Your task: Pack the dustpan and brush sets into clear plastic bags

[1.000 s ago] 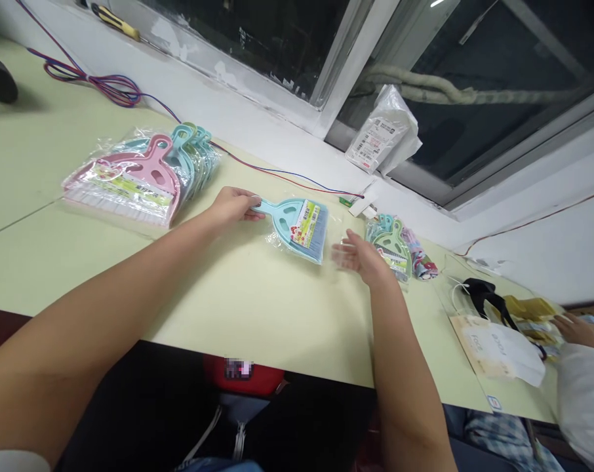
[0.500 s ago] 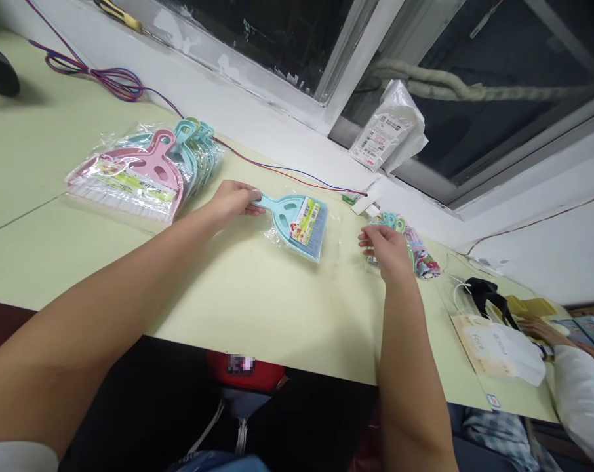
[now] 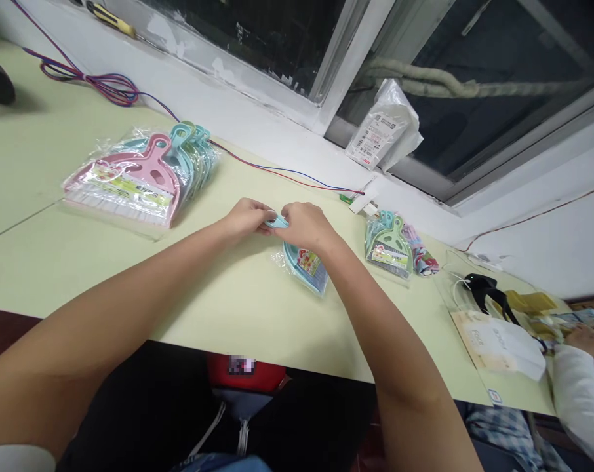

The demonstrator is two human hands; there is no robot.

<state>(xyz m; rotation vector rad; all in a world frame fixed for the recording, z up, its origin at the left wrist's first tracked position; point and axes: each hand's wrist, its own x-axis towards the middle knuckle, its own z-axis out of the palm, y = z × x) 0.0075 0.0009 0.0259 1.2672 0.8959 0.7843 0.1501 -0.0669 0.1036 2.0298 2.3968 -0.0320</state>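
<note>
A light-blue dustpan and brush set [image 3: 311, 267] in clear plastic hangs tilted just over the table between my hands. The fingers of my left hand [image 3: 250, 217] are closed on the end of its handle. From the right, my right hand [image 3: 307, 226] is closed around the handle nearer the pan and hides part of the pan. To the left stands a row of wrapped dustpan sets, with a pink dustpan [image 3: 152, 167] in front. Beyond my right arm is a smaller group of sets, led by a green dustpan [image 3: 390, 246].
Red and blue wires [image 3: 107, 88] lie along the wall. A white plastic bag [image 3: 383, 131] sits on the window ledge, and a screwdriver [image 3: 113, 19] lies further left. On the right are a paper bag [image 3: 498, 344], a black strap [image 3: 481, 288] and another person's sleeve [image 3: 577, 393].
My right hand has moved left from beside the small dustpan group and closed on the blue set's handle. The blue set has turned, its brush end now pointing lower.
</note>
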